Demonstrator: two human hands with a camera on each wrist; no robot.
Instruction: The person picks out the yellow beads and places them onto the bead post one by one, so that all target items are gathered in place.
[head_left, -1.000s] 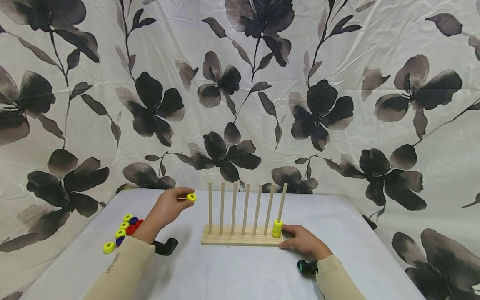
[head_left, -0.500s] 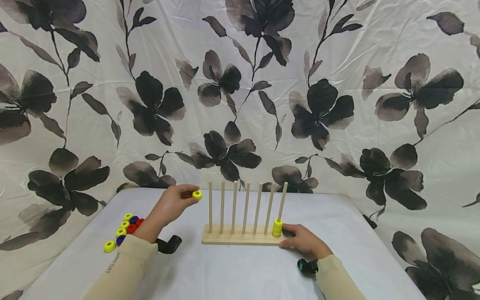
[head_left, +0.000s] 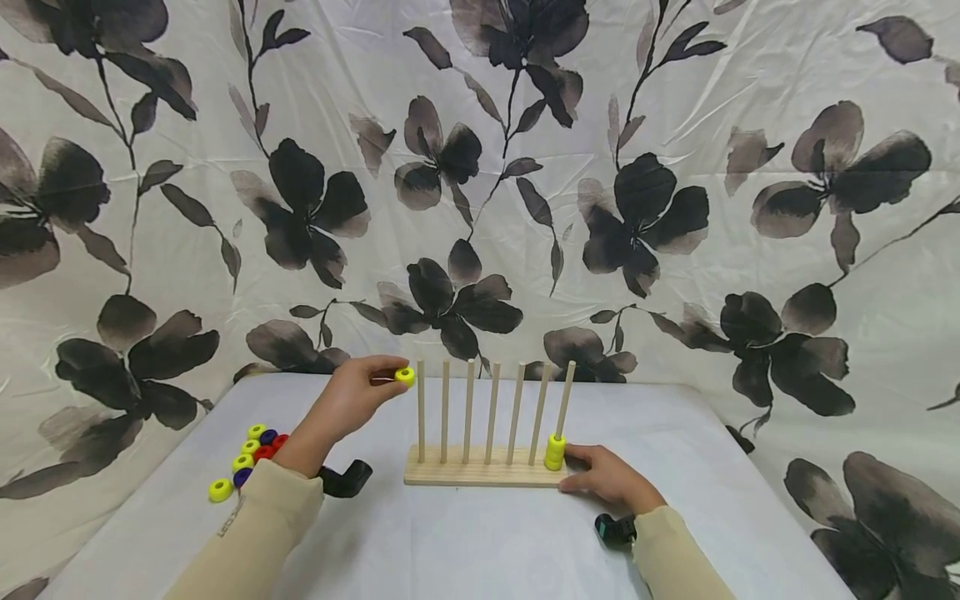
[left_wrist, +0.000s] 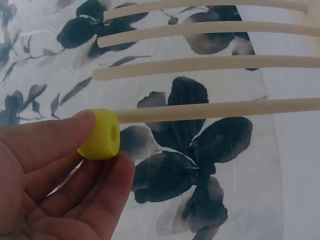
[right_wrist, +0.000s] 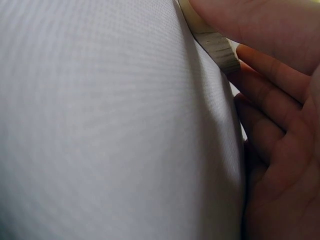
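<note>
Left hand [head_left: 352,402]: raised above the counter [head_left: 480,542], thumb and fingers pinching a yellow ring [head_left: 405,376]. The ring is a small, smooth, matt bead, rounded at the rim, with a round bore through its middle. It is held on edge in the air, just beside the top of the leftmost peg [head_left: 420,411]; in the left wrist view the bore faces that peg's blunt tip.

Right hand [head_left: 606,482]: resting on the counter, thumb and fingers closed against the right end of the wooden base [head_left: 480,475], gripping its corner.

Peg rack: a flat, pale, rectangular plank of grained wood bearing six slim round dowels in a row, upright or leaning slightly. Stacked yellow rings [head_left: 555,452] sit at the foot of the rightmost peg [head_left: 564,402].

Loose rings [head_left: 251,457]: a cluster of yellow, red and dark blue pieces lying on the counter's left side, well apart from the rack.

Counter: covered in plain white, finely woven cloth.

Backdrop [head_left: 645,192]: glossy, creased cream fabric printed with large dark flowers.
</note>
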